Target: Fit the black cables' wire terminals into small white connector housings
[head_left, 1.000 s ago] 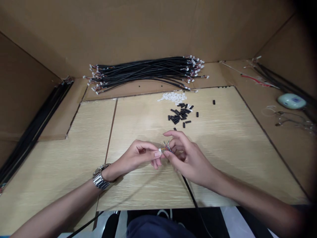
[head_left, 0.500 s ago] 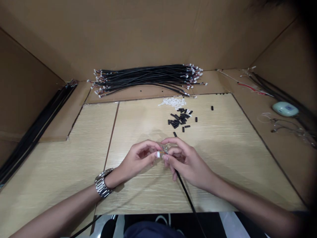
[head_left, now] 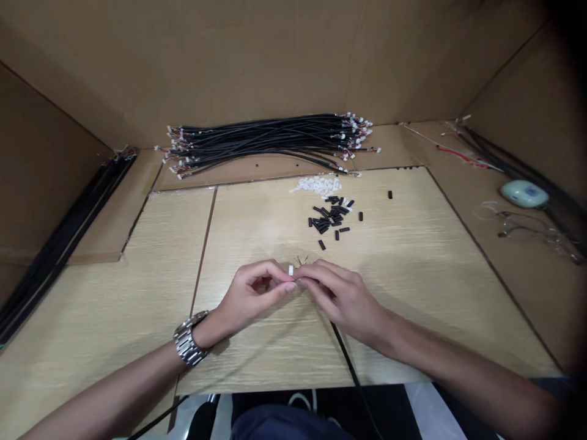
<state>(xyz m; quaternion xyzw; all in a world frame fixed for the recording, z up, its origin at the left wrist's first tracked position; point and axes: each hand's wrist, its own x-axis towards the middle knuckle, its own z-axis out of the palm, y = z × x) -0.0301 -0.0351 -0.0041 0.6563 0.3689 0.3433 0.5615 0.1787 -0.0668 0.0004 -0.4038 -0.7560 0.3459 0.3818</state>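
Observation:
Close together over the middle of the table, my two hands work at the end of a black cable (head_left: 347,356). My left hand (head_left: 260,287) pinches a small white connector (head_left: 290,270) between thumb and index finger; the connector stands upright above the fingertips. In my right hand (head_left: 343,293) the fingers are closed round the cable's stripped end, partly hidden. Thin loose wires (head_left: 301,261) poke up just beyond the right fingertips. From under the right palm the cable runs down past the table's front edge.
Black connector housings (head_left: 332,214) and small white pieces (head_left: 316,185) lie scattered beyond my hands. A bundle of finished-looking cables (head_left: 270,140) lies at the back. More black cables (head_left: 68,238) line the left side; a pale green rounded object (head_left: 524,194) sits at right.
The white connector has turned from facing me to standing upright in the left fingertips. My right fingers have closed down over the wires, nearer the left hand.

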